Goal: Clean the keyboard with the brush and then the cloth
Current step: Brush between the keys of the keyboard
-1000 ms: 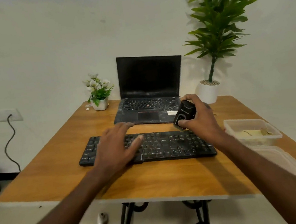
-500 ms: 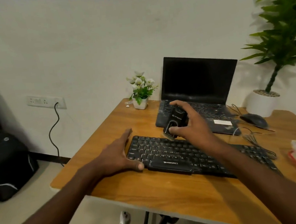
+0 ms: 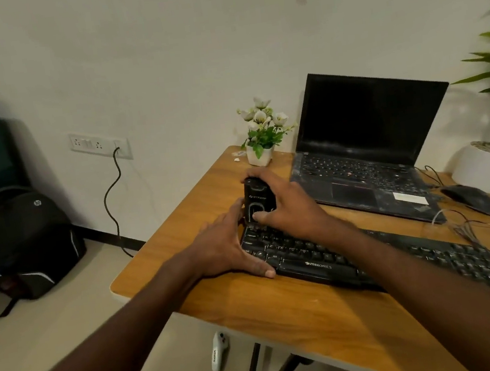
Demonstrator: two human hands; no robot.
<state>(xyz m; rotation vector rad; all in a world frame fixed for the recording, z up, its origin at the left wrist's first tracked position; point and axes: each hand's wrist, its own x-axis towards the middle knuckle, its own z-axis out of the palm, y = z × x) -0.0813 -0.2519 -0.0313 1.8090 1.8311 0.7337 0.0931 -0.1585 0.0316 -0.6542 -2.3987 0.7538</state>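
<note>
Since the earlier frame the brush (image 3: 259, 202) is sitting further left, now over the far-left corner of the one keyboard (image 3: 341, 261) lying on the surface (image 3: 285, 310). The left hand (image 3: 230, 246) is bracing that end, fingers straight, likely steadying it. The right hand (image 3: 287, 207) is gripping the single brush, fingers clamped around it. No cloth is showing.

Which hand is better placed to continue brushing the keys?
Right. The right hand grips the brush at the keyboard end; the left hand lies against that end.
</note>
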